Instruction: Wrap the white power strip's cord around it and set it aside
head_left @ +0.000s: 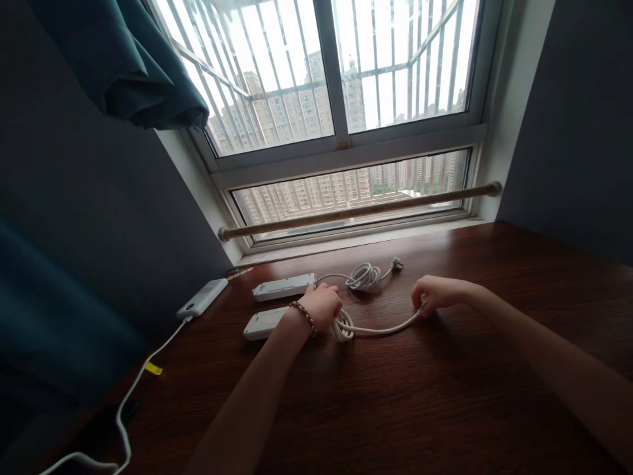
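Observation:
On the dark wooden table (420, 396) lie two white power strips. My left hand (322, 306), with a braided band on its wrist, is closed around a coil of white cable (343, 326) beside the near power strip (262, 323). A stretch of that cable runs right to my right hand (433, 294), which is closed on its end. The far power strip (284, 287) lies just behind, its own cable coiled (363, 276) and ending in a plug (396, 266).
A white power bank (202, 297) lies at the table's left edge, with a white cord (129, 402) bearing a yellow tag trailing toward me. A window with bars (341, 112) and a wooden rail (361, 210) stands behind; a dark curtain (128, 66) hangs upper left.

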Demonstrator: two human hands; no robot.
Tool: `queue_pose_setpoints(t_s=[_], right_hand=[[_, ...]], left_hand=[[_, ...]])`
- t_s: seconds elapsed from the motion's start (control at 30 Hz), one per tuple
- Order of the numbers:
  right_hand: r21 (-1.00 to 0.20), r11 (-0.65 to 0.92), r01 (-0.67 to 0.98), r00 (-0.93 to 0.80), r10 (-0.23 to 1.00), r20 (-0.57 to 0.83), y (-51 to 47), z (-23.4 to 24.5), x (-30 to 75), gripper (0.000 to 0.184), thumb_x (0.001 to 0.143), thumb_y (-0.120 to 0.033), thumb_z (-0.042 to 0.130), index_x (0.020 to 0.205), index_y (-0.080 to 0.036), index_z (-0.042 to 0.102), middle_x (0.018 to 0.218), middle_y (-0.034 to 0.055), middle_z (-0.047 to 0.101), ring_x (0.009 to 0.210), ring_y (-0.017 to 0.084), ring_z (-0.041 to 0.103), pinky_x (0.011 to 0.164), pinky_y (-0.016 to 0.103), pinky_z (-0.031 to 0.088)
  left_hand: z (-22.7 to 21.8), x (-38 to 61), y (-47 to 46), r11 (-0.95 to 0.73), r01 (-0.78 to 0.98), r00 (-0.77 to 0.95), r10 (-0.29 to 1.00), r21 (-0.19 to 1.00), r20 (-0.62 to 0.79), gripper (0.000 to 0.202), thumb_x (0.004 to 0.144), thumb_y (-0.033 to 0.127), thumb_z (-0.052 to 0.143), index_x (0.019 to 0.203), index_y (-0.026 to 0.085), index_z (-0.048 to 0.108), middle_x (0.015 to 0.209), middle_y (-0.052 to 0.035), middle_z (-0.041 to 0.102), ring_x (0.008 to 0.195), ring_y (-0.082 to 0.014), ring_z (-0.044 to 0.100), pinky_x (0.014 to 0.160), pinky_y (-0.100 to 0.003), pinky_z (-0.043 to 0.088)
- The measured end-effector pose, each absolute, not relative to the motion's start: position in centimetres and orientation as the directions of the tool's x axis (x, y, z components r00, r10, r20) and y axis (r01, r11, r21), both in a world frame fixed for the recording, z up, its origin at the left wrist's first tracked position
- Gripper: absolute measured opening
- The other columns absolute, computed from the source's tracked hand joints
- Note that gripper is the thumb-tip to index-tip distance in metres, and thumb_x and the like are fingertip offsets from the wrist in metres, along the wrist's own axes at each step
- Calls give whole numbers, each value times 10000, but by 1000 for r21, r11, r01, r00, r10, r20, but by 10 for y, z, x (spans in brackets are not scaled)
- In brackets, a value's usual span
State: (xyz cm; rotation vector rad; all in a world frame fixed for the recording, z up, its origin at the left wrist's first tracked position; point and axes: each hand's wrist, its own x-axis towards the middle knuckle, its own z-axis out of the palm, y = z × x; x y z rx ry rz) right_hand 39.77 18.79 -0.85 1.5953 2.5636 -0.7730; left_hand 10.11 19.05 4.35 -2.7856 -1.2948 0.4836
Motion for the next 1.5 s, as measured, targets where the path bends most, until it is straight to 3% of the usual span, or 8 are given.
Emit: queue_pose_setpoints(t_s=[0.2, 0.4, 0.67, 0.8, 0.93, 1.07, 1.3, 1.5], right_hand=[[-438, 390, 810, -520, 823, -229, 182, 10, 400, 233, 697, -274, 603, 839, -101, 666, 723, 43, 591, 667, 143, 510, 605, 240, 357], [-510, 460, 727, -559, 828, -50, 170, 35, 404, 332, 804, -372, 504, 921, -78, 606, 817, 64, 560, 741, 156, 473, 661, 262, 361], [-647, 450, 615, -430, 880, 202, 161, 52, 401, 388, 824, -453, 494, 910, -84, 578, 708, 29, 489, 660, 129, 418, 613, 265, 350], [-811, 366, 456, -233, 929, 288, 160, 55, 388, 427, 766, -493, 562, 926, -97, 553, 697, 22, 468, 658, 131, 450, 614, 281, 462], [-809, 368, 459, -49, 919, 390, 160, 69, 370, 378, 755, -467, 578, 900, -118, 575, 616, 0, 411, 601, 117, 422, 548, 270, 498], [-862, 283, 421, -56, 956, 287, 160, 97, 358, 243, 767, -335, 580, 859, -110, 583, 735, 59, 524, 699, 139, 497, 479, 201, 467], [-891, 365, 271, 88, 912, 400, 147, 143, 354, 252, 733, -315, 631, 895, -122, 624, 831, 86, 583, 703, 148, 545, 452, 199, 485], [-878, 474, 66, 275, 837, 473, 134, 141, 355, 385, 648, -393, 710, 939, -152, 638, 837, 64, 601, 624, 121, 538, 403, 181, 449]], left_hand=[[51, 99, 188, -646, 754, 619, 759, -119, -203, 163, 679, 112, 652, 798, 214, 697, 1001, -101, 518, 974, -301, 464, 805, -433, 401], [60, 78, 205, -728, 679, 732, 665, 90, -145, 138, 665, 179, 740, 793, 184, 692, 935, -52, 518, 841, -183, 529, 761, -265, 437], [92, 41, 208, -751, 596, 754, 645, 284, 123, 198, 813, 268, 540, 915, 162, 672, 919, -62, 537, 789, -161, 565, 700, -242, 458], [102, 37, 204, -746, 580, 685, 664, 325, 301, 230, 809, 303, 524, 901, 151, 671, 868, -70, 633, 771, -175, 591, 703, -256, 443], [105, 43, 200, -734, 629, 618, 671, 254, 410, 255, 824, 319, 528, 912, 136, 682, 774, -59, 676, 692, -184, 602, 640, -254, 420], [112, 48, 194, -742, 630, 588, 648, 228, 483, 272, 846, 322, 516, 942, 132, 685, 838, -71, 690, 741, -208, 620, 672, -265, 426], [140, 57, 175, -703, 643, 331, 613, 304, 718, 370, 822, 460, 554, 996, 164, 691, 878, -29, 706, 785, -215, 641, 678, -248, 450], [143, 85, 175, -743, 473, 196, 613, 473, 766, 285, 810, 397, 591, 924, 157, 696, 835, -19, 700, 799, -192, 639, 680, -226, 466]])
